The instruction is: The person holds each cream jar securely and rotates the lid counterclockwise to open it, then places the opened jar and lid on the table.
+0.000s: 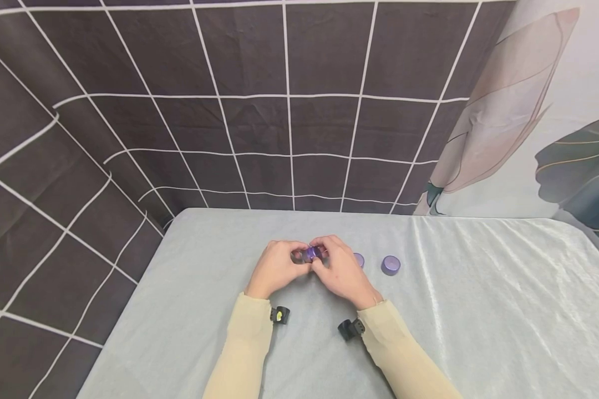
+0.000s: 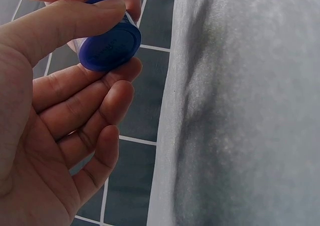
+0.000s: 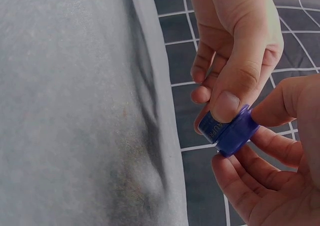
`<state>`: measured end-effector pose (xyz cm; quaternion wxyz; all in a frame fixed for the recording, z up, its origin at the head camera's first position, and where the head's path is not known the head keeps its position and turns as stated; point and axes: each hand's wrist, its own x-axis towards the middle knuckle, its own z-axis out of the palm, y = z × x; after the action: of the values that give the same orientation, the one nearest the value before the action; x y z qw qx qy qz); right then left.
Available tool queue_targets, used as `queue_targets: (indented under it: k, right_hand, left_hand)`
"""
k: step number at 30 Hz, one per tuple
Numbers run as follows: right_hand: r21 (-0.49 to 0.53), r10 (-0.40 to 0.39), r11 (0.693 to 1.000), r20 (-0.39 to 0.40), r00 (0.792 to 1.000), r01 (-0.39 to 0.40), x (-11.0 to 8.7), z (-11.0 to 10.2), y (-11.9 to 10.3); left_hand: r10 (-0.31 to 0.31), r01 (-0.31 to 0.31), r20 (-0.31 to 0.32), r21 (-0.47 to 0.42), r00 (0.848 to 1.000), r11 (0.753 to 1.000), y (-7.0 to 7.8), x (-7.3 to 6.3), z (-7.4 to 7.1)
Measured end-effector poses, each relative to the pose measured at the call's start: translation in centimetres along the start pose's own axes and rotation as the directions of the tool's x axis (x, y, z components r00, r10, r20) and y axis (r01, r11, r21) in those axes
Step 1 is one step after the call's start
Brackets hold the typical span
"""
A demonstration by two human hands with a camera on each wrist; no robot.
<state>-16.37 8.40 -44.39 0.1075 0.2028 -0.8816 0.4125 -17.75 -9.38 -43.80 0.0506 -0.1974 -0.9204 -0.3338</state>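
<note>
Near the worktop (image 1: 479,305)'s far edge, gripped from both sides

Pinching the jar (image 3: 214,130) with the left hand (image 1: 278,265), its lid (image 3: 240,136) with the right hand (image 1: 343,271), probably steadying each against the other. To the right, two purple pieces (image 1: 360,259) (image 1: 391,265), presumably within easy reach.

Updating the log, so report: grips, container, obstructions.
Left grip, right grip pinching purple container between them. One purple piece to the right, another partly hidden by right grip. Nothing visibly in the way.
</note>
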Motion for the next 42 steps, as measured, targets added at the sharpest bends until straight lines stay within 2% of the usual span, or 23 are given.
queue_targets:
  k: [19,42]
  right_hand:
    - [0.002,-0.004,1.000,-0.003,1.000,0.004,-0.09,0.05,0.08]
    - [0.040,0.005,0.999,0.022,1.000,-0.006,-0.05,-0.09,-0.05]
  left_hand:
    - [-0.013,0.013,0.023,-0.022,1.000,1.000,-0.03,-0.03,-0.16]
    - [-0.010,0.010,0.018,-0.008,1.000,1.000,0.07,0.00,-0.21]
